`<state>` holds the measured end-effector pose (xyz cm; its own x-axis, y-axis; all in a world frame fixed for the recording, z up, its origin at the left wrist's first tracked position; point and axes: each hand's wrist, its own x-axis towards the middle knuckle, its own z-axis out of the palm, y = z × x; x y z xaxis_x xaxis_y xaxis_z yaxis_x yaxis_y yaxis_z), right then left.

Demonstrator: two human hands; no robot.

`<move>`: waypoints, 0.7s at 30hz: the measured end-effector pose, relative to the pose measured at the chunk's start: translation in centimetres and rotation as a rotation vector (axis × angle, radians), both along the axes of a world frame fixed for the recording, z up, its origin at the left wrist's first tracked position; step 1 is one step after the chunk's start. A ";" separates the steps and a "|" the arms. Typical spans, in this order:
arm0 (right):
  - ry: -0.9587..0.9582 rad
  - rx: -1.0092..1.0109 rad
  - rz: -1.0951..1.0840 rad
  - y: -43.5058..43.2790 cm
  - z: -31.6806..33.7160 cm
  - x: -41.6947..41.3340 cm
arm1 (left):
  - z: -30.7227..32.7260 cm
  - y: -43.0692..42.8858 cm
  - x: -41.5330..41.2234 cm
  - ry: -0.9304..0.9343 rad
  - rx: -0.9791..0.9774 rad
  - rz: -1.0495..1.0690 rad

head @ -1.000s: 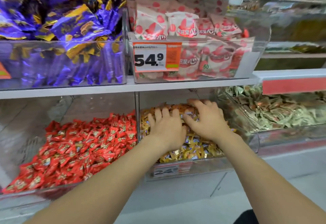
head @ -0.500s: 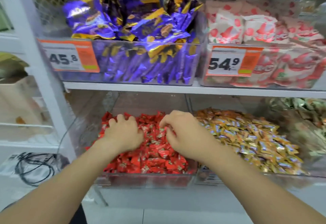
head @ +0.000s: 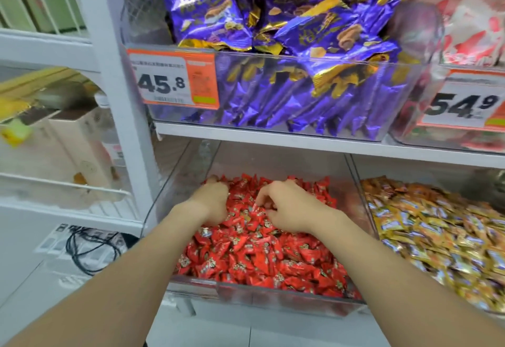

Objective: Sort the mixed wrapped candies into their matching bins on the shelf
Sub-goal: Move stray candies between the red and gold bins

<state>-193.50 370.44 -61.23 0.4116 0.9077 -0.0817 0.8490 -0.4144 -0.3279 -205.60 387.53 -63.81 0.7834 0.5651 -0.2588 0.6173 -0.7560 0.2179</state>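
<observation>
Two tags, two hands, four sorts of sweets. The 45.8 tag (head: 164, 84) fronts the purple packets (head: 300, 32). Below, the left hand (head: 216, 201) and right hand (head: 289, 208) both dig curled fingers into the red candies (head: 259, 259) in one clear bin (head: 273, 296); whether either grips one cannot be told. Rightward: gold candies (head: 437, 237), the 54.9 tag (head: 461, 106), white-and-red packets (head: 470, 32).

Open room lies above the red candies (head: 259, 259), running in toward 12 o'clock under the white shelf (head: 273, 138); clear bin walls (head: 180, 182) close it at 9 and 3 o'clock; a low front lip (head: 259, 292) crosses 6 o'clock; a white post (head: 109, 86) stands at 10 o'clock.
</observation>
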 end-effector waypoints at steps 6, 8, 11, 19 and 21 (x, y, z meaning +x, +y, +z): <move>-0.031 0.104 0.012 1.0 0.3 -0.9 | -1.0 0.3 -0.4 -0.029 0.004 0.009; -0.006 0.102 0.002 1.2 0.2 -0.9 | -1.0 0.2 -0.4 -0.080 0.013 0.015; 0.019 0.085 -0.025 1.1 0.2 -0.7 | -0.9 0.1 -0.4 -0.127 -0.028 0.036; 0.034 -0.027 0.104 1.1 -0.8 -1.6 | 0.1 -1.0 -0.8 -0.062 -0.025 -0.243; -0.029 -0.018 0.132 1.3 -1.5 -1.6 | 0.5 -1.3 -1.1 -0.080 0.003 -0.263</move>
